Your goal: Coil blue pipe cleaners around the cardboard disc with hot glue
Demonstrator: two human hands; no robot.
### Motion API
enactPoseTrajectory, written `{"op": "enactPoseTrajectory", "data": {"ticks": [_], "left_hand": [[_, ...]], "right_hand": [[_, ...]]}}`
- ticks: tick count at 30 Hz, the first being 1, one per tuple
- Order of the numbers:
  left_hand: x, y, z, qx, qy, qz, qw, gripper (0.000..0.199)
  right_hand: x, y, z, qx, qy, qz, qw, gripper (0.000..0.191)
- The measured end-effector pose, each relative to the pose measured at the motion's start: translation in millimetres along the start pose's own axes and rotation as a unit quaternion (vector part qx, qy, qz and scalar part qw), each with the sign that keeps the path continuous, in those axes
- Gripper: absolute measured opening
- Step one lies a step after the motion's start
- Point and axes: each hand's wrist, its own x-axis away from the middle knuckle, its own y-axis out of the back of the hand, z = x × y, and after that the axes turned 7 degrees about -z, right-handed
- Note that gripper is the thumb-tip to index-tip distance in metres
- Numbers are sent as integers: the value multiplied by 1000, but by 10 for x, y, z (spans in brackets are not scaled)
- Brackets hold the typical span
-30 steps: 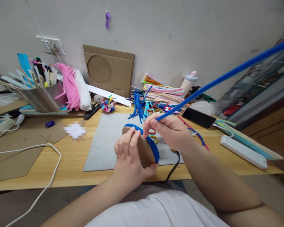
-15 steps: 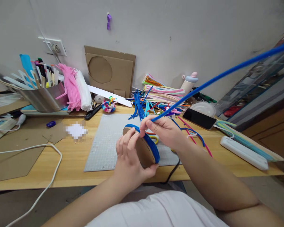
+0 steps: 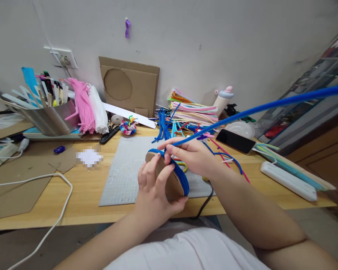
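Observation:
My left hand point(image 3: 156, 187) is closed around a round cardboard disc point(image 3: 173, 185), tilted on edge above the desk. Blue fuzzy pipe cleaner point(image 3: 183, 180) lines the disc's rim. My right hand point(image 3: 188, 153) pinches a long blue pipe cleaner point(image 3: 242, 114) close to the top of that rim; its free length stretches up to the right and out of view. Fingers hide where this strand meets the rim. Beneath both hands lies a grey cutting mat point(image 3: 116, 176), with a yellow scissor handle point(image 3: 183, 165) partly showing behind the disc.
Bundles of pipe cleaners, blue point(image 3: 165, 125), pink point(image 3: 83, 105) and white point(image 3: 98, 108), line the back. A metal container point(image 3: 55, 120) of sticks stands left. A phone point(image 3: 236, 141) and white power bank-like box point(image 3: 288, 182) lie right. A white cable point(image 3: 69, 187) crosses the left edge.
My right hand has shifted slightly left along the rim, and the long pipe cleaner has swung lower on the right. A left finger has moved across the rim. The disc stays held.

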Motion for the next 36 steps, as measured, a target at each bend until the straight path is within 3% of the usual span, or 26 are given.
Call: {"op": "enactPoseTrajectory", "data": {"ticks": [7, 11, 16, 22, 33, 36], "left_hand": [[7, 15, -10, -10, 17, 3, 1000, 80], [20, 22, -6, -12, 25, 3, 1000, 82], [26, 18, 11, -24, 34, -1, 999, 82], [20, -2, 11, -35, 32, -12, 999, 83], [26, -2, 9, -38, 37, -15, 998, 82], [22, 1, 6, -34, 40, -10, 999, 81]], "right_hand": [[-61, -39, 39, 6, -31, -8, 999, 30], [-32, -18, 59, -24, -13, -54, 998, 35], [127, 69, 33, -10, 6, -105, 994, 16], [406, -63, -141, 65, 12, -95, 993, 12], [479, -128, -358, -6, 12, -79, 997, 12], [532, -151, -392, -19, 25, -100, 995, 15]]}}
